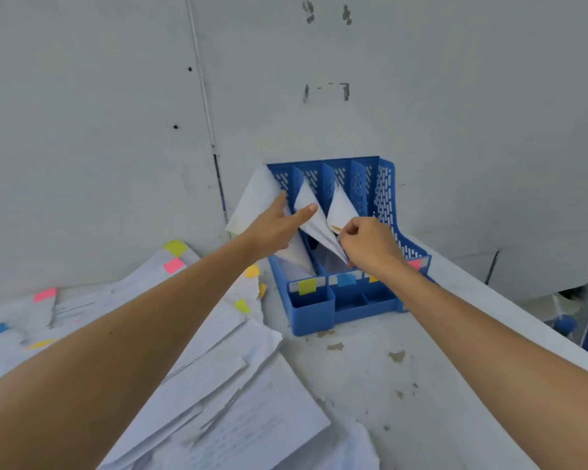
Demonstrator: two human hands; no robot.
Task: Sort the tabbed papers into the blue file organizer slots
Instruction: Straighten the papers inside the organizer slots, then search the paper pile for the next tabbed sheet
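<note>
A white sheet (314, 228) is being pinched by curled fingers of the right hand (370, 245) and touched by straight fingers of the left hand (275, 228) in a middle slot of the blue file organizer (384, 198), beside which the tabbed papers (218, 385) are lying heaped on the table (421, 368).

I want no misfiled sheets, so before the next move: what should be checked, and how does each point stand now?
1. Right hand has hold of the sheet: ok, fingers pinch its edge.
2. Left hand parts the filed papers: ok, straight fingers press on them.
3. Sheet's tab colour matches its slot label: cannot tell, no tab shows on it.
4. All slot labels readable: not ok; the yellow label and blue label show, the right wrist partly covers the others.
5. Blue organizer stands upright at the wall: ok.
6. Unsorted pile lies beside the organizer: ok.
</note>
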